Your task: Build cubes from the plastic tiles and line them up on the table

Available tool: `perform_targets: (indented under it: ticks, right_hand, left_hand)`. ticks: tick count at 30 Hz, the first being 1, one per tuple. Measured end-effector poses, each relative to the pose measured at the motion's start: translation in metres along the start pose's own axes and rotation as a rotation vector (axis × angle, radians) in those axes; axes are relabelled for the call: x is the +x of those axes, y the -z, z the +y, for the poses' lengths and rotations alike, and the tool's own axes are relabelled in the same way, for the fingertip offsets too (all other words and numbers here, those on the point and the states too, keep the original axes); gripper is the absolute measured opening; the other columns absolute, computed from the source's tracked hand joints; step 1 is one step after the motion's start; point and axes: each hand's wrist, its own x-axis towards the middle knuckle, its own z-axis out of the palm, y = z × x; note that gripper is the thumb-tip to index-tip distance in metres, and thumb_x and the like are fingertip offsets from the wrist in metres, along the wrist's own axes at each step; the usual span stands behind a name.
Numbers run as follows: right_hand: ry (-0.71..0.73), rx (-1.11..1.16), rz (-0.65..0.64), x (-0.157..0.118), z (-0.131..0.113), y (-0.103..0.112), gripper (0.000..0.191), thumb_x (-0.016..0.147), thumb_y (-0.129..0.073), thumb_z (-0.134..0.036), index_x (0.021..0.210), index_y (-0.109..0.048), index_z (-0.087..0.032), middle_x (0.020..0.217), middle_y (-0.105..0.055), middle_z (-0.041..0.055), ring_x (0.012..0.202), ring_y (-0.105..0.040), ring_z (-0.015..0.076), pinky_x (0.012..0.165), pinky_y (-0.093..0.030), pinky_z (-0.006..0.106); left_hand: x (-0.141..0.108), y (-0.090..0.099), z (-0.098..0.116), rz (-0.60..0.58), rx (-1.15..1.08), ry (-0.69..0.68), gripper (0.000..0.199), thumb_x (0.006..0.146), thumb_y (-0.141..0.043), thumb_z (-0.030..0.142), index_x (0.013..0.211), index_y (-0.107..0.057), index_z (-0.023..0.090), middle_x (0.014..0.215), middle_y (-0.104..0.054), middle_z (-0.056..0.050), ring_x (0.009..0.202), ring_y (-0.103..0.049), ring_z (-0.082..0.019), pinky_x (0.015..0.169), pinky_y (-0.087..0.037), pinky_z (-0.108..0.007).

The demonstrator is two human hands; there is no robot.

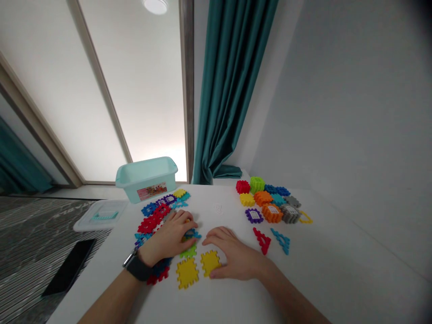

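Note:
My left hand [172, 236] reaches over a long cluster of coloured interlocking plastic tiles. Its fingers are bent and the thumb stands apart, above a blue tile [193, 234] and a lime green tile [189, 252]; part of the cluster is hidden beneath it. My right hand [232, 254] curves beside a yellow square tile [209, 262], its fingers and thumb apart. The thumb tip lies at that tile's lower edge. Just left of it, a second yellow square tile [187, 273] lies flat. Red tiles [153, 220] show beyond my left wrist.
Sorted tile stacks, including an orange stack [272, 213], stand on the table's right side. Nearer are red [262, 240] and blue [281, 240] triangular pieces. A mint bin [148, 177] stands at the back left, by a clear lid [100, 216]. A dark flat object [69, 267] lies left.

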Motion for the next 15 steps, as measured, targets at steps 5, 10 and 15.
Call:
perform_targets:
  ticks: [5, 10, 15]
  right_hand:
    - [-0.039, -0.006, 0.01, 0.001, 0.001, -0.005, 0.058, 0.071, -0.084, -0.034, 0.123, -0.059, -0.027, 0.13, -0.053, 0.0067, 0.127, -0.046, 0.0289, 0.109, -0.039, 0.044]
    - [-0.101, -0.08, 0.106, 0.004, 0.008, -0.004, 0.041, 0.082, -0.073, -0.023, 0.12, -0.058, -0.023, 0.122, -0.056, 0.008, 0.12, -0.05, 0.0276, 0.104, -0.042, 0.044]
    - [-0.128, -0.138, 0.152, 0.004, 0.016, -0.003, 0.041, 0.084, -0.071, -0.023, 0.122, -0.058, -0.023, 0.12, -0.057, 0.0091, 0.117, -0.051, 0.0284, 0.102, -0.043, 0.044]
  left_hand:
    - [-0.001, -0.002, -0.002, 0.001, -0.006, 0.001, 0.024, 0.092, -0.062, 0.035, 0.114, -0.066, 0.027, 0.115, -0.06, -0.007, 0.112, -0.054, -0.029, 0.099, -0.04, -0.043]
    - [0.0, -0.008, 0.001, -0.003, -0.006, 0.004, 0.022, 0.093, -0.06, 0.034, 0.113, -0.067, 0.026, 0.113, -0.061, -0.007, 0.111, -0.055, -0.028, 0.102, -0.038, -0.045]
    - [0.002, -0.011, 0.006, -0.015, -0.007, 0.013, 0.021, 0.095, -0.059, 0.034, 0.112, -0.067, 0.025, 0.111, -0.062, -0.008, 0.11, -0.056, -0.029, 0.097, -0.041, -0.044]
